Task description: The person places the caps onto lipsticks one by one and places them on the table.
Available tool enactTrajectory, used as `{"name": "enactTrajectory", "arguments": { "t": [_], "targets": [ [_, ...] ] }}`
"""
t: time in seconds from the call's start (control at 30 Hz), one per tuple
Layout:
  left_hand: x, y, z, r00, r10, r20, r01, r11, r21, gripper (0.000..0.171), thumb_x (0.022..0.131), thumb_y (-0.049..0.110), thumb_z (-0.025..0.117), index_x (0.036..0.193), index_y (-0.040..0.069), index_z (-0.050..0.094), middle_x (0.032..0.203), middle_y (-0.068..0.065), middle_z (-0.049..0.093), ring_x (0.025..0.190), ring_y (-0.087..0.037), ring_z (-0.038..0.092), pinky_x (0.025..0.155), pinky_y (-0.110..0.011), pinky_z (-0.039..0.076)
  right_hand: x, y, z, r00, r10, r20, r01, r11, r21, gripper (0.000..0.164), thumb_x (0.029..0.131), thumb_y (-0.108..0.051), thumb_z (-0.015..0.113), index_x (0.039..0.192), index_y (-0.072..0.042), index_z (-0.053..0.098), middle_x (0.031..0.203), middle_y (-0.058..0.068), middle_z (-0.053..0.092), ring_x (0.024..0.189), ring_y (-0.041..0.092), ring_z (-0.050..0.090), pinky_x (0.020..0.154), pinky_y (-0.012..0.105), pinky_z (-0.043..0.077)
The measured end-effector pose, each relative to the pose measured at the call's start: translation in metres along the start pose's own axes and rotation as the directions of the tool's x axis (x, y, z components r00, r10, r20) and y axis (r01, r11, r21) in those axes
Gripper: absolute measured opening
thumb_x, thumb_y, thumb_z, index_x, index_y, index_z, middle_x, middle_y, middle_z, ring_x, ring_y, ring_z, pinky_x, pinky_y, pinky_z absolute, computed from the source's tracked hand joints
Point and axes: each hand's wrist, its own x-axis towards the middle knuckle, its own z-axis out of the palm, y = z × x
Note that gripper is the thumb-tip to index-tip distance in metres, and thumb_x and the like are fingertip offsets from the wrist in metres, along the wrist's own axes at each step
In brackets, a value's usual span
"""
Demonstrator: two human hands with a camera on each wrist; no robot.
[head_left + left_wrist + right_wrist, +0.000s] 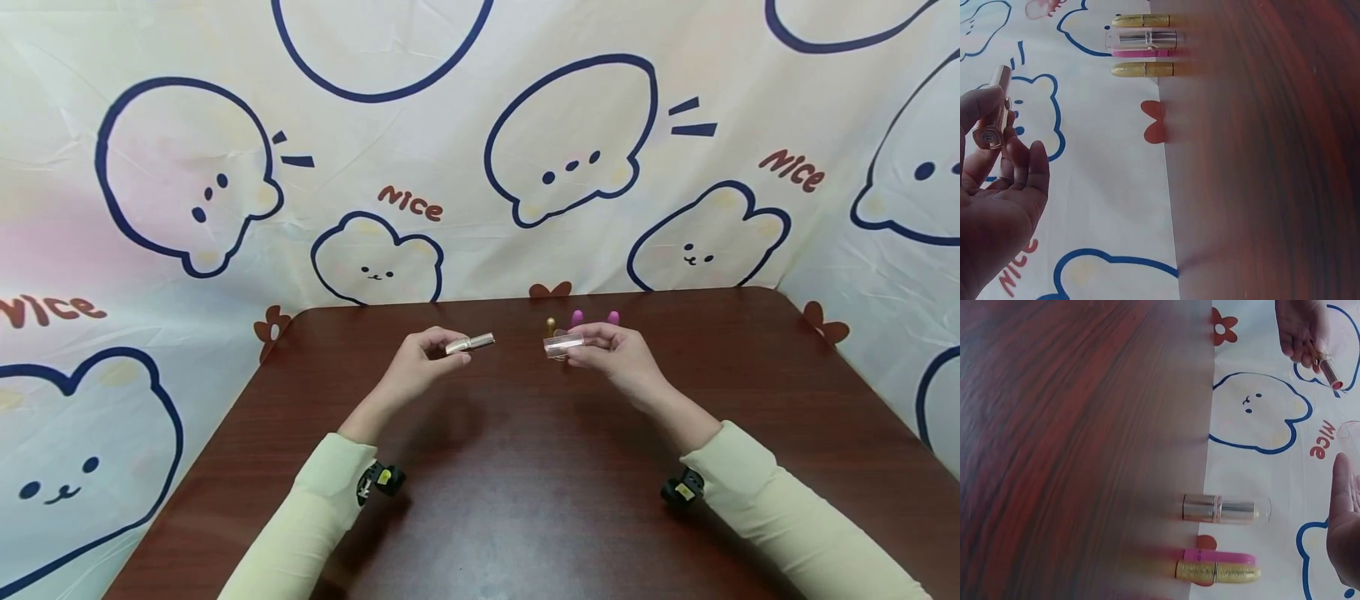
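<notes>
Over the table my left hand [423,358] holds an uncapped silvery lipstick [471,342] between thumb and fingers, its open end pointing right. A reddish tip shows on that lipstick [1331,374] in the right wrist view. My right hand [621,354] pinches a clear cap [562,346], whose end faces the lipstick; the two are apart. Beyond the right hand stand pink tubes [613,317] and a gold tube [551,323], partly hidden by the hand and cap. A silver lipstick with a clear cap [1219,508] stands among them in the right wrist view.
The dark brown wooden table [495,467] reaches back to a cloth backdrop [465,150] printed with cartoon bears, which also hangs along both sides. Upright gold tubes [1143,69] stand near the far part of the table.
</notes>
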Motion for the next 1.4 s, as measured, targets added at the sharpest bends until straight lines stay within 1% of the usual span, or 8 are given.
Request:
{"name": "enactTrajectory", "arguments": {
  "t": [0.2,0.5,0.63,0.77,0.9,1.0,1.17,1.4],
  "targets": [
    [0.001,0.003,0.006,1.0,-0.012,0.021,0.012,0.999,-0.03,0.024,0.09,0.012,0.071,0.111,0.003,0.067,0.092,-0.008,0.061,0.078,-0.02,0.051,0.063,-0.025,0.044,0.003,0.0,0.01,1.0,-0.006,0.006,0.006,0.999,0.048,0.04,0.087,-0.011,0.074,0.121,0.006,0.06,0.117,0.019,0.065,0.096,0.022,0.066,0.083,0.032,0.052],
    [0.004,0.005,0.015,0.999,0.013,0.052,-0.011,0.999,-0.043,0.022,0.09,0.01,0.07,0.11,0.001,0.067,0.091,-0.006,0.061,0.076,-0.018,0.053,0.064,-0.026,0.045,0.002,-0.003,0.017,1.0,0.0,0.031,-0.004,0.991,0.136,0.033,0.087,-0.011,0.074,0.115,0.0,0.063,0.111,0.01,0.07,0.103,0.03,0.065,0.09,0.044,0.048],
    [0.005,0.006,0.018,0.998,0.018,0.062,-0.016,0.999,-0.029,0.022,0.09,0.009,0.07,0.11,0.002,0.067,0.092,-0.007,0.06,0.078,-0.02,0.052,0.065,-0.027,0.045,0.002,-0.004,0.02,0.999,0.01,0.041,-0.016,0.987,0.159,0.031,0.087,-0.01,0.073,0.114,0.0,0.063,0.11,0.011,0.07,0.099,0.024,0.067,0.089,0.041,0.049],
    [0.005,0.008,0.021,0.998,0.013,0.067,-0.011,1.0,-0.028,0.021,0.09,0.011,0.071,0.109,0.003,0.068,0.094,-0.007,0.06,0.08,-0.02,0.053,0.067,-0.027,0.045,0.002,-0.004,0.022,0.999,0.012,0.047,-0.019,0.986,0.163,0.032,0.087,-0.009,0.074,0.116,0.002,0.062,0.11,0.011,0.07,0.101,0.026,0.067,0.086,0.037,0.051],
    [0.001,0.028,0.023,0.997,-0.004,0.072,0.008,0.999,-0.043,0.022,0.089,0.009,0.07,0.109,0.0,0.068,0.094,-0.007,0.061,0.08,-0.019,0.053,0.067,-0.026,0.046,0.003,-0.004,0.025,0.998,0.011,0.063,-0.021,0.988,0.155,0.036,0.087,-0.01,0.074,0.118,0.003,0.061,0.109,0.01,0.07,0.102,0.027,0.066,0.085,0.034,0.051],
    [-0.003,0.043,0.025,0.997,-0.014,0.077,0.018,0.998,-0.055,0.023,0.089,0.005,0.07,0.109,-0.004,0.067,0.094,-0.011,0.06,0.078,-0.019,0.052,0.067,-0.026,0.045,0.003,-0.004,0.027,0.997,0.007,0.074,-0.019,0.987,0.161,0.036,0.086,-0.01,0.074,0.118,0.003,0.062,0.108,0.011,0.07,0.102,0.026,0.067,0.087,0.035,0.051],
    [-0.003,0.043,0.026,0.997,-0.002,0.071,0.007,0.997,-0.073,0.023,0.089,0.005,0.069,0.109,-0.005,0.067,0.094,-0.015,0.059,0.077,-0.017,0.051,0.065,-0.024,0.044,0.003,-0.004,0.029,0.997,0.007,0.076,-0.02,0.985,0.169,0.036,0.086,-0.011,0.075,0.117,0.002,0.062,0.109,0.012,0.07,0.105,0.03,0.065,0.087,0.036,0.05],
    [-0.004,0.042,0.028,0.997,0.007,0.072,0.0,0.995,-0.098,0.022,0.089,0.005,0.069,0.109,-0.005,0.067,0.089,-0.006,0.06,0.076,-0.017,0.051,0.065,-0.024,0.045,0.002,-0.003,0.032,0.996,0.015,0.084,-0.03,0.984,0.178,0.035,0.087,-0.01,0.074,0.117,0.001,0.062,0.109,0.012,0.07,0.103,0.025,0.067,0.088,0.037,0.05]
  ]
}}
